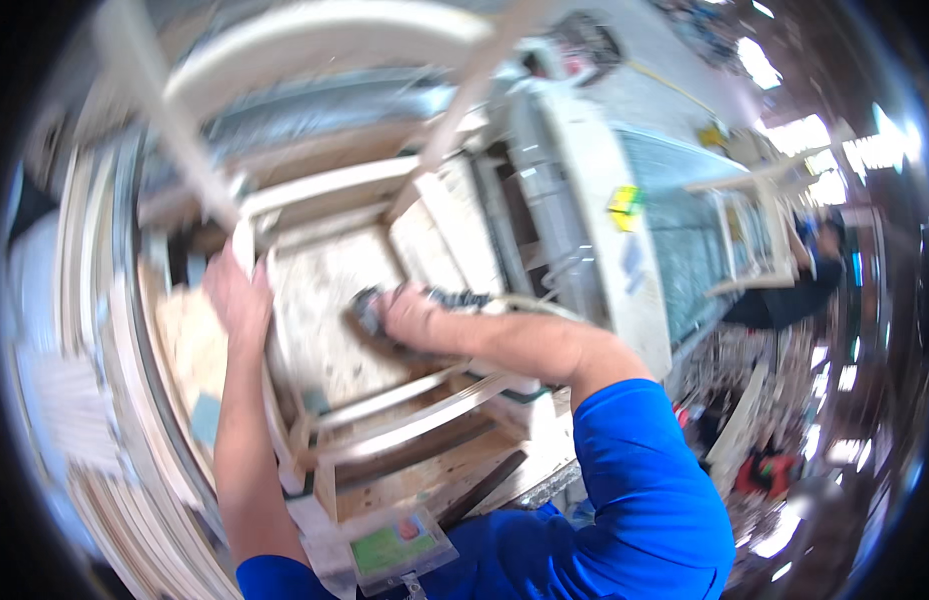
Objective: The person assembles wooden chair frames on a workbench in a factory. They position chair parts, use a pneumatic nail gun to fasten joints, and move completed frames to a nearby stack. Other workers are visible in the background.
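A pale wooden chair frame lies across a worn wooden work surface, its curved back rail toward the far side. My left hand is closed round the frame's left side, near a corner joint. In my right hand is a dark hand-held sander, held low inside the frame, with a dark hose trailing off to the right. Blur hides whether its pad touches wood. A thin flat board lies beside my left forearm.
Long strips of wood are stacked at the left. To the right, a yellow box sits on a pale ledge. Farther right, a person in dark clothes is beside another chair frame. A badge hangs at my chest.
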`<state>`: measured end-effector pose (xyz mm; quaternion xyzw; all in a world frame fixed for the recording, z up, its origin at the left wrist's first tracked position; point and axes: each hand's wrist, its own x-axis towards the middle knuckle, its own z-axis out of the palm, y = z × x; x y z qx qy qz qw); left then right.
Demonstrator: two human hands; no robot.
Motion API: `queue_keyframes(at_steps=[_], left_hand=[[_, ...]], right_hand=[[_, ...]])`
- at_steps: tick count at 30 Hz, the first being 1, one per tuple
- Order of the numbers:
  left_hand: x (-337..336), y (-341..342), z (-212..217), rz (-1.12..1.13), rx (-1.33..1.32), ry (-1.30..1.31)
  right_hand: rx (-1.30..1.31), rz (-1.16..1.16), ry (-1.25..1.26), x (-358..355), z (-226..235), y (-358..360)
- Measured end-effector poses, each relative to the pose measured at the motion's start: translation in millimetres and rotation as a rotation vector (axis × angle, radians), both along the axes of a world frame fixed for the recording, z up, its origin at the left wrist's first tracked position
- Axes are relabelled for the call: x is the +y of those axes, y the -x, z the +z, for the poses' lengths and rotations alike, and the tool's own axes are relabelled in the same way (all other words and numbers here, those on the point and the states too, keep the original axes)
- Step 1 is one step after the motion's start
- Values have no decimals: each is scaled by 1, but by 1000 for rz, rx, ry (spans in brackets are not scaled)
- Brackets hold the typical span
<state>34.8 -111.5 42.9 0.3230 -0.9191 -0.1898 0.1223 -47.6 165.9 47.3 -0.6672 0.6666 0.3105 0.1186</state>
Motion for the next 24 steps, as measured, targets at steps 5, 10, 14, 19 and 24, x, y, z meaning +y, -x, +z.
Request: queue_keyframes(at_steps=[5,10,14,19,24], left_hand=[[36,-16,48,-14,-69,254],[78,-55,78,-45,-210,200],[99,-92,91,6,-322,156],[114,-94,93,-10,-370,177],[116,-91,84,-36,-326,233]], right_hand=[[-97,-335,640,100,202,-18],[-58,-861,823,281,295,-19],[140,-1325,887,412,297,-7],[468,-1543,949,540,205,-7],[659,-1551,809,582,130,-46]])
